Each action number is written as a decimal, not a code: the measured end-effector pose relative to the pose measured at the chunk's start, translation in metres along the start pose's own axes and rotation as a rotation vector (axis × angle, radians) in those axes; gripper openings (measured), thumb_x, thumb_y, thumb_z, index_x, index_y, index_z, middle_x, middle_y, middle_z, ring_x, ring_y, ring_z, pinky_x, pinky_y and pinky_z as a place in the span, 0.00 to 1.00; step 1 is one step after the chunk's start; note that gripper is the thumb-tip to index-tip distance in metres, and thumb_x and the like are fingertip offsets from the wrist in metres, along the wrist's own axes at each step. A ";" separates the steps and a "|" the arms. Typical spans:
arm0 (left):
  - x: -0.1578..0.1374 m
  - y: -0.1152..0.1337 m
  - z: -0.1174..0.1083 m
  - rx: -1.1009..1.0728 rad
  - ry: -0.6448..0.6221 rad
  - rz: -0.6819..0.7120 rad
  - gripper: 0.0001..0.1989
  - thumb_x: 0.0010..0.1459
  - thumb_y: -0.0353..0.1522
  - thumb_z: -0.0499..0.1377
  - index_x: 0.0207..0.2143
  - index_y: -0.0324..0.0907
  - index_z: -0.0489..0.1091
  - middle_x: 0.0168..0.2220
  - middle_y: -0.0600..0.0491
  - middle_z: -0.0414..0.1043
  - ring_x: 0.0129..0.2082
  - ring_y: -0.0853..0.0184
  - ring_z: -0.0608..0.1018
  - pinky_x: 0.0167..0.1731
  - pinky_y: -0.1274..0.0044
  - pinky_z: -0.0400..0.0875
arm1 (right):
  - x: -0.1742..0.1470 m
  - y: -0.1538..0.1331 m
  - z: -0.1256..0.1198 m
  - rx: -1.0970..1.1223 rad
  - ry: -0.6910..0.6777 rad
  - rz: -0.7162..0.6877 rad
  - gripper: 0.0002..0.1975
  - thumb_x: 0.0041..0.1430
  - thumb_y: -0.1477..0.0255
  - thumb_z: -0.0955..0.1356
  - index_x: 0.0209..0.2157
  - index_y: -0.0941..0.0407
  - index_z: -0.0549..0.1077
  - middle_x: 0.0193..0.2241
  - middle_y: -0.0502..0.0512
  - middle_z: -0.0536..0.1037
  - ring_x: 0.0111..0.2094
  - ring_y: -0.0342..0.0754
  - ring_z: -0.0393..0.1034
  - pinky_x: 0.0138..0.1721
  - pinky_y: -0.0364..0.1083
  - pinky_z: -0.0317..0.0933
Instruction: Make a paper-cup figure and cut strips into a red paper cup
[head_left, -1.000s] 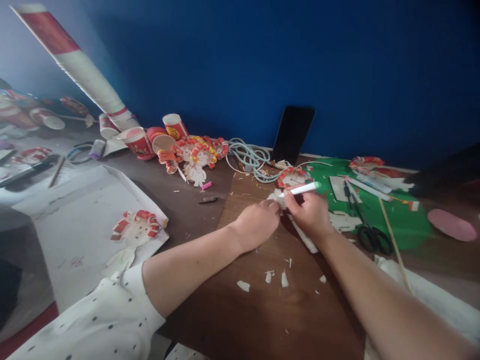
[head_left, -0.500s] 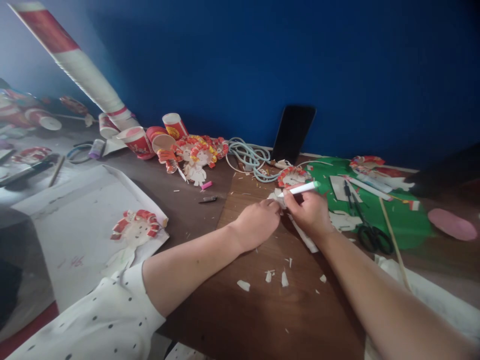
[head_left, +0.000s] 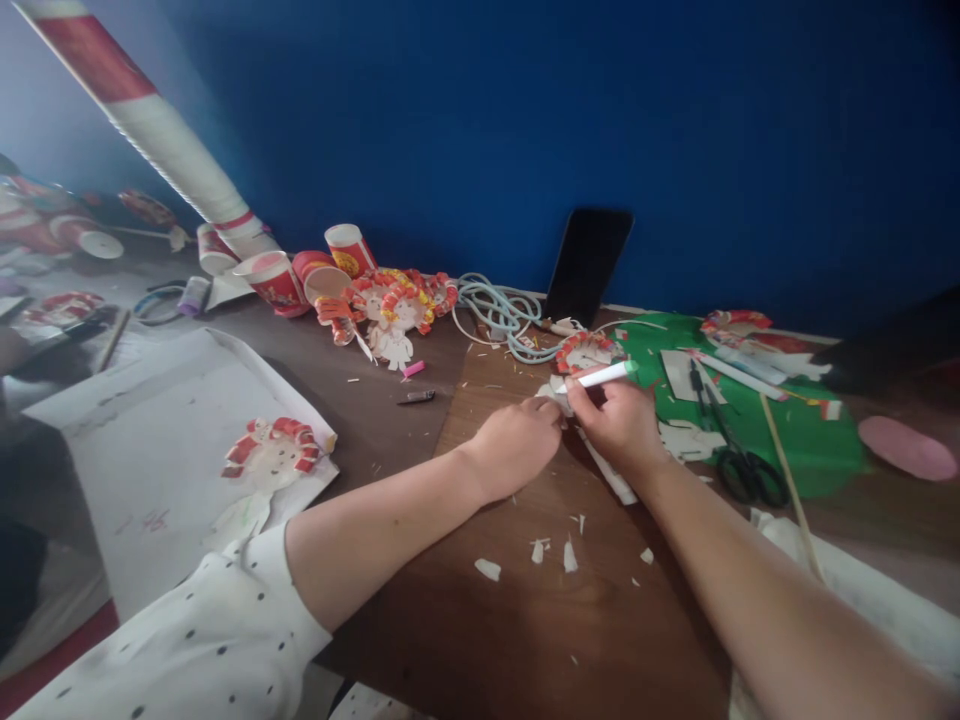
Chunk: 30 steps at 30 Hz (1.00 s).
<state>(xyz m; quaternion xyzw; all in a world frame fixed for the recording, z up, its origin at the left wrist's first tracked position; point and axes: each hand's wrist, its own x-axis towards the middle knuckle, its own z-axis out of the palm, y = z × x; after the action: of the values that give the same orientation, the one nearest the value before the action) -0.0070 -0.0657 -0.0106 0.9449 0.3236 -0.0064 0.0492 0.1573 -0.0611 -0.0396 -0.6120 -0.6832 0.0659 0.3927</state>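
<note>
In the head view my right hand (head_left: pixel 619 425) is closed round a white felt-tip marker (head_left: pixel 600 377) with a green end. The marker is tilted, its tip over a small white paper cut-out (head_left: pixel 553 388). My left hand (head_left: pixel 517 450) lies on the table with curled fingers, holding the cut-out's near edge; most of it is hidden by my fingers. A white paper strip (head_left: pixel 611 475) lies under my right wrist. Just beyond my hands lies a paper figure with a red-and-white ring (head_left: pixel 589 352). White paper scraps (head_left: pixel 570 556) are scattered nearer me.
Black scissors (head_left: pixel 750 478) and a wooden stick (head_left: pixel 786 465) lie right, by green paper (head_left: pixel 817 470). A phone (head_left: pixel 590 265) leans on the blue wall beside a coiled cable (head_left: pixel 499 310). Paper cups (head_left: pixel 271 283) and paper figures (head_left: pixel 405 315) stand back left. A white sheet (head_left: pixel 150 430) lies left.
My hands, the marker and the cut-out look nearly still. At the far left edge, a blurred shape, perhaps part of another person, has come into view.
</note>
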 end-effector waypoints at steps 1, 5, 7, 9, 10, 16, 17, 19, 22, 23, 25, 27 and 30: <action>0.000 0.000 0.000 0.001 0.000 0.000 0.13 0.61 0.25 0.48 0.44 0.33 0.68 0.49 0.42 0.68 0.49 0.60 0.71 0.43 0.72 0.72 | 0.000 0.000 0.000 -0.001 0.000 -0.001 0.13 0.58 0.64 0.64 0.34 0.58 0.76 0.32 0.58 0.80 0.35 0.52 0.75 0.40 0.48 0.65; 0.000 0.000 0.000 0.004 -0.003 -0.008 0.13 0.61 0.24 0.47 0.44 0.34 0.68 0.48 0.42 0.68 0.48 0.60 0.72 0.42 0.72 0.72 | 0.000 0.000 0.000 -0.010 -0.003 -0.005 0.13 0.58 0.64 0.64 0.34 0.58 0.76 0.31 0.58 0.80 0.35 0.52 0.75 0.39 0.47 0.65; 0.000 0.000 0.001 0.003 0.001 -0.010 0.12 0.61 0.25 0.48 0.43 0.34 0.68 0.48 0.42 0.68 0.48 0.59 0.72 0.42 0.72 0.72 | 0.001 -0.001 0.000 -0.016 -0.009 -0.011 0.13 0.58 0.64 0.64 0.33 0.58 0.76 0.31 0.58 0.80 0.34 0.52 0.75 0.39 0.47 0.65; 0.000 0.000 0.002 0.004 0.009 -0.008 0.12 0.61 0.25 0.48 0.43 0.34 0.67 0.48 0.42 0.68 0.48 0.60 0.72 0.42 0.72 0.72 | 0.001 -0.001 -0.001 -0.024 -0.007 -0.010 0.13 0.58 0.64 0.64 0.33 0.58 0.76 0.30 0.58 0.80 0.34 0.52 0.75 0.39 0.47 0.65; 0.000 0.000 0.002 0.006 0.010 -0.009 0.12 0.61 0.24 0.48 0.43 0.34 0.67 0.48 0.42 0.68 0.48 0.60 0.72 0.42 0.72 0.72 | 0.001 -0.001 -0.001 -0.028 -0.005 -0.007 0.13 0.58 0.64 0.64 0.33 0.58 0.76 0.30 0.58 0.80 0.34 0.52 0.75 0.39 0.47 0.65; 0.000 0.000 0.001 0.006 0.005 -0.003 0.12 0.61 0.25 0.47 0.43 0.34 0.67 0.48 0.43 0.68 0.47 0.59 0.72 0.40 0.71 0.72 | 0.001 -0.001 -0.001 -0.027 -0.013 0.006 0.13 0.58 0.64 0.64 0.33 0.58 0.76 0.30 0.57 0.80 0.34 0.51 0.74 0.39 0.47 0.64; 0.000 0.000 0.001 0.007 0.002 -0.003 0.12 0.61 0.25 0.47 0.43 0.34 0.67 0.48 0.43 0.68 0.47 0.59 0.72 0.40 0.71 0.72 | 0.001 -0.002 -0.001 -0.026 -0.011 0.005 0.13 0.58 0.64 0.64 0.33 0.57 0.76 0.30 0.57 0.80 0.34 0.51 0.74 0.38 0.47 0.64; 0.000 0.000 0.001 0.010 -0.002 -0.001 0.12 0.61 0.24 0.48 0.43 0.34 0.67 0.48 0.43 0.68 0.47 0.59 0.72 0.39 0.71 0.72 | 0.001 -0.002 -0.001 -0.028 -0.012 0.005 0.13 0.58 0.64 0.64 0.32 0.57 0.76 0.30 0.57 0.80 0.33 0.51 0.74 0.37 0.47 0.64; 0.000 -0.001 0.002 0.014 0.007 0.001 0.12 0.60 0.25 0.48 0.43 0.34 0.68 0.47 0.43 0.68 0.46 0.59 0.72 0.39 0.72 0.72 | 0.001 -0.003 -0.002 -0.044 -0.019 0.020 0.13 0.58 0.63 0.64 0.30 0.57 0.75 0.28 0.58 0.79 0.31 0.51 0.74 0.36 0.47 0.64; 0.000 -0.001 0.002 0.015 0.014 0.000 0.12 0.60 0.25 0.48 0.43 0.34 0.68 0.47 0.43 0.68 0.46 0.60 0.72 0.39 0.72 0.72 | 0.001 -0.003 -0.002 -0.045 -0.021 0.024 0.14 0.58 0.63 0.64 0.30 0.57 0.75 0.28 0.58 0.79 0.31 0.51 0.73 0.35 0.47 0.64; 0.000 -0.001 0.002 0.016 0.022 0.004 0.12 0.60 0.25 0.48 0.43 0.34 0.68 0.47 0.42 0.68 0.47 0.60 0.72 0.40 0.72 0.72 | 0.001 -0.004 -0.002 -0.046 -0.026 0.026 0.14 0.58 0.63 0.63 0.28 0.57 0.75 0.27 0.58 0.79 0.30 0.51 0.73 0.35 0.47 0.64; 0.000 -0.001 0.003 0.015 0.022 0.009 0.12 0.60 0.25 0.48 0.43 0.34 0.68 0.47 0.42 0.68 0.47 0.60 0.72 0.40 0.72 0.72 | 0.002 -0.004 -0.002 -0.048 -0.031 0.027 0.15 0.58 0.63 0.63 0.28 0.57 0.74 0.26 0.59 0.78 0.30 0.51 0.73 0.35 0.47 0.64; 0.000 -0.001 0.003 0.006 0.020 0.007 0.12 0.61 0.25 0.48 0.43 0.33 0.68 0.47 0.42 0.68 0.47 0.60 0.72 0.41 0.72 0.72 | 0.002 -0.005 -0.002 -0.051 -0.030 0.043 0.15 0.58 0.62 0.63 0.28 0.57 0.74 0.26 0.59 0.78 0.29 0.51 0.73 0.35 0.47 0.63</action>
<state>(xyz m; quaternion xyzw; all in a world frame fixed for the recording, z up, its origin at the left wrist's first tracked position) -0.0076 -0.0656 -0.0132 0.9461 0.3210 0.0023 0.0431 0.1552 -0.0609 -0.0344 -0.6355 -0.6772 0.0660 0.3651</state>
